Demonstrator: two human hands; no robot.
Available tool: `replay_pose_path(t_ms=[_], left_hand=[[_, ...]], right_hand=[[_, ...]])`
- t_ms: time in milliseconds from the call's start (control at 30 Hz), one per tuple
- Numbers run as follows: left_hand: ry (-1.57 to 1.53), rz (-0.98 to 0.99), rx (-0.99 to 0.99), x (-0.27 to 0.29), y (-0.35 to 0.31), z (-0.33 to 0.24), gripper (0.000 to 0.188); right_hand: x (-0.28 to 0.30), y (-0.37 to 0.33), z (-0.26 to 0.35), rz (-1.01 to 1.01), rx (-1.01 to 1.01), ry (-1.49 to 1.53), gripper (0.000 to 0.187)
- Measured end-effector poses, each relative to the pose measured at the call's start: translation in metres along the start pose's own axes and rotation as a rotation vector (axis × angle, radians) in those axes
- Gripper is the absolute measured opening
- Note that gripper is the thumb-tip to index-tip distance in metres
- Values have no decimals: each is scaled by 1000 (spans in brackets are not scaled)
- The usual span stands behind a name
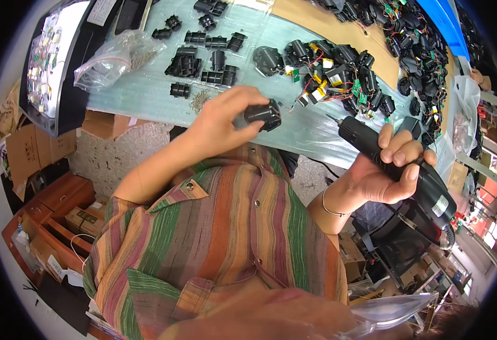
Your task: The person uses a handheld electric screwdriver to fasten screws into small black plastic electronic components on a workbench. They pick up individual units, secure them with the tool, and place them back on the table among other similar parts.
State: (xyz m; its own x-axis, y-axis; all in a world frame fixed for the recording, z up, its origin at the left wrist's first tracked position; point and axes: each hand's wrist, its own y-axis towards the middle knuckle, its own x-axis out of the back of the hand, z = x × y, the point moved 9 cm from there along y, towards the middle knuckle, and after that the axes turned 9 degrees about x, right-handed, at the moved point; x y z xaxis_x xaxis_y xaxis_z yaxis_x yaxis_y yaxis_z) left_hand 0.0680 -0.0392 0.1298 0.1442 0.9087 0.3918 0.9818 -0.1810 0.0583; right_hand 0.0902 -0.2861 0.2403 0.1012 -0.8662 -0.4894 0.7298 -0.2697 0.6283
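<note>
The fingers [247, 101] of the left hand [223, 116] are curled tight round a small black plastic housing [263, 114], thumb under it and fingertips over the top, holding it up just above the near edge of the pale green bench mat [141, 90]. The right hand [387, 170] is wrapped shut around the body of a black electric screwdriver [396, 164], its fingers [398, 148] folded over the barrel; the bit tip [330, 118] points up and to the left toward the housing, close to it but not touching. A thin bangle [330, 207] sits on that wrist.

Beyond the housing, further out on the mat, lie loose black plastic parts [203, 59] in small groups, with a little heap of screws [198, 100] just to the left of the housing. Off to the right of it runs a long pile of black units with coloured wires and green circuit boards [339, 71]. Left of the loose parts lies a clear plastic bag [115, 56], and past that a dark tray [50, 62] of small pale pieces. Below the housing is the person's striped shirt [226, 226].
</note>
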Motion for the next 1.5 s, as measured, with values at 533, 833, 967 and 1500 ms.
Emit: replay_pose_path(t_ms=[533, 833, 967, 1500], left_hand=[[487, -236, -443, 10, -62, 1, 26], [680, -489, -110, 64, -73, 37, 27], [713, -502, -23, 70, -67, 42, 25], [499, -456, -34, 61, -36, 34, 24]], right_hand=[[-110, -70, -134, 300, -289, 182, 45], [-125, -91, -144, 365, -249, 184, 45], [-127, -96, -147, 395, -267, 138, 44], [-101, -71, -123, 180, -289, 258, 36]])
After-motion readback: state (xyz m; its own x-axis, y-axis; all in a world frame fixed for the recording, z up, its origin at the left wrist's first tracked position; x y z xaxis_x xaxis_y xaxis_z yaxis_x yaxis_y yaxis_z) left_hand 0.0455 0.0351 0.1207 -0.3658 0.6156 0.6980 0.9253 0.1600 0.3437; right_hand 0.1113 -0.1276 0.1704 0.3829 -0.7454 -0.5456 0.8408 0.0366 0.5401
